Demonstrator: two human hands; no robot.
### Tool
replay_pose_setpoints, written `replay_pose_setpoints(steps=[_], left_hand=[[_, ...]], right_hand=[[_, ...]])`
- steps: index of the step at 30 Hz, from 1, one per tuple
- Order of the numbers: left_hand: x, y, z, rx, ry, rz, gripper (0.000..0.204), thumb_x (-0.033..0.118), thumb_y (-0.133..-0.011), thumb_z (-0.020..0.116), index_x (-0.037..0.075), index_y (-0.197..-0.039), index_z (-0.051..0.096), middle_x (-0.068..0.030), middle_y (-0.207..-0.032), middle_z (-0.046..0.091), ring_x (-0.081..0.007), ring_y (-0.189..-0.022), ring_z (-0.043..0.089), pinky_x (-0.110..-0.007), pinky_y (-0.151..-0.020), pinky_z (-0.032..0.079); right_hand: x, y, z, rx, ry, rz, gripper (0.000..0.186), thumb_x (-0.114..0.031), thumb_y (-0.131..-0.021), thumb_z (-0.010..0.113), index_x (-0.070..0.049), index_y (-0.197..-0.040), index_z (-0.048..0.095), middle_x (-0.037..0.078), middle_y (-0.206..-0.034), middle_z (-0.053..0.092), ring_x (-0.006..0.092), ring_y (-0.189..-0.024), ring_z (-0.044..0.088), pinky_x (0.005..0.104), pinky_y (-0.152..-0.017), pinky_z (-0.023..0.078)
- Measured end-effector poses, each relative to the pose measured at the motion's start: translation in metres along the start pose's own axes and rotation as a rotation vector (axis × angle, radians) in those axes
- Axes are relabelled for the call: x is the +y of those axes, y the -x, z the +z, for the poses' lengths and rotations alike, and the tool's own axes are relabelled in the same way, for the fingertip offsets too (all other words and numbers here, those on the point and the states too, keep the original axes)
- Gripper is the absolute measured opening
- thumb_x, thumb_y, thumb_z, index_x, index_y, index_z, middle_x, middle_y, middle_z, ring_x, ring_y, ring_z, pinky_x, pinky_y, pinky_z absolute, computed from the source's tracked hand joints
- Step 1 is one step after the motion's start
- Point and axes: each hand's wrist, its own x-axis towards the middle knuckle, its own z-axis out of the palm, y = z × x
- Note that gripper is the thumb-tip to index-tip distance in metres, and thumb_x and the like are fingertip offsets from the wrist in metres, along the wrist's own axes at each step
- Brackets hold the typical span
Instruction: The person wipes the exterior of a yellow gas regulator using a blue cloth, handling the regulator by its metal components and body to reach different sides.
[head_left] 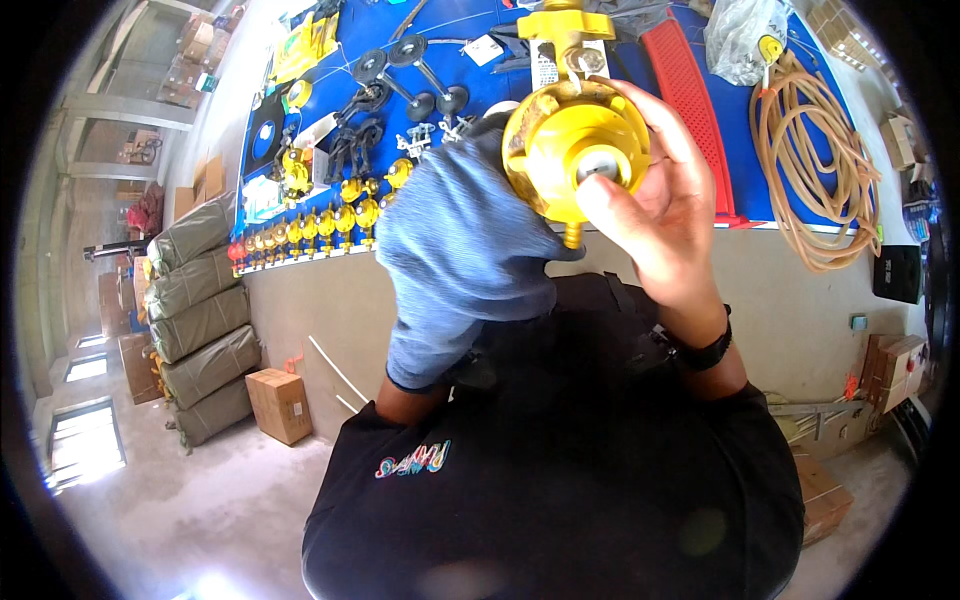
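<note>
In my right hand [660, 190] is a yellow gas regulator [545, 135], held up close over the table's near edge. The thumb presses beside the round grey centre of its face, and the fingers curl around its far side. A blue-grey cloth [460, 230] covers my left hand and most of that forearm. It reaches up against the regulator's left side, and the fingers beneath it are hidden. Just beyond the held regulator, another yellow fitting [565, 25] stands on the table.
Small yellow regulators [326, 224] line the blue table's [480, 60] near left edge. Black burner parts [390, 70] lie behind them. A red perforated strip [688, 110], a plastic bag [745, 40] and a coiled tan hose [815, 165] are rightward. Wrapped bundles [205, 325] and a carton [280, 405] stand left.
</note>
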Motion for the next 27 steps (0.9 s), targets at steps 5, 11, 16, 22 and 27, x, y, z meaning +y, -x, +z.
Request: replay_pose_setpoints(steps=[5, 11, 16, 22, 27], left_hand=[[-0.045, 0.007, -0.004, 0.261, 0.063, 0.075, 0.046, 0.008, -0.072, 0.083, -0.004, -0.113, 0.065, -0.0114, -0.104, 0.069, -0.0169, -0.095, 0.066, -0.031, -0.082, 0.052], [0.013, -0.006, -0.018, 0.25, -0.388, 0.749, 0.046, 0.015, -0.071, 0.074, 0.006, -0.115, 0.065, -0.0131, -0.105, 0.062, -0.032, -0.097, 0.061, -0.042, -0.085, 0.047], [0.028, -0.008, -0.015, 0.357, -0.547, 0.825, 0.038, 0.018, -0.065, 0.073, 0.008, -0.102, 0.069, -0.0106, -0.086, 0.06, -0.0301, -0.077, 0.062, -0.042, -0.063, 0.048], [0.047, -0.004, -0.014, 0.33, -0.588, 0.725, 0.035, 0.026, -0.059, 0.074, 0.009, -0.089, 0.067, -0.0131, -0.08, 0.059, -0.0335, -0.071, 0.06, -0.042, -0.059, 0.047], [0.043, -0.008, -0.001, 0.377, -0.441, 0.663, 0.028, 0.024, -0.063, 0.071, 0.009, -0.085, 0.065, -0.0148, -0.079, 0.059, -0.0349, -0.07, 0.06, -0.044, -0.058, 0.047]], right_hand=[[-0.028, -0.004, -0.013, -0.194, 0.159, 0.172, 0.067, -0.011, -0.085, 0.066, 0.009, -0.143, 0.041, 0.02, -0.143, 0.05, 0.0225, -0.127, 0.054, 0.0359, -0.108, 0.041], [-0.029, -0.002, -0.006, -0.278, 0.214, 0.179, 0.071, -0.014, -0.085, 0.068, 0.01, -0.145, 0.038, 0.021, -0.145, 0.049, 0.0224, -0.125, 0.056, 0.033, -0.105, 0.043], [-0.025, -0.004, -0.009, -0.338, 0.313, 0.089, 0.075, -0.015, -0.081, 0.072, 0.01, -0.144, 0.041, 0.021, -0.142, 0.052, 0.0211, -0.117, 0.061, 0.0318, -0.1, 0.048], [-0.02, -0.006, -0.011, -0.382, 0.482, -0.018, 0.074, -0.015, -0.074, 0.075, 0.01, -0.139, 0.048, 0.019, -0.131, 0.06, 0.02, -0.111, 0.064, 0.0306, -0.095, 0.05], [-0.013, -0.005, -0.01, -0.335, 0.485, -0.074, 0.074, -0.013, -0.073, 0.077, 0.01, -0.137, 0.049, 0.017, -0.128, 0.061, 0.02, -0.109, 0.064, 0.0309, -0.095, 0.051]])
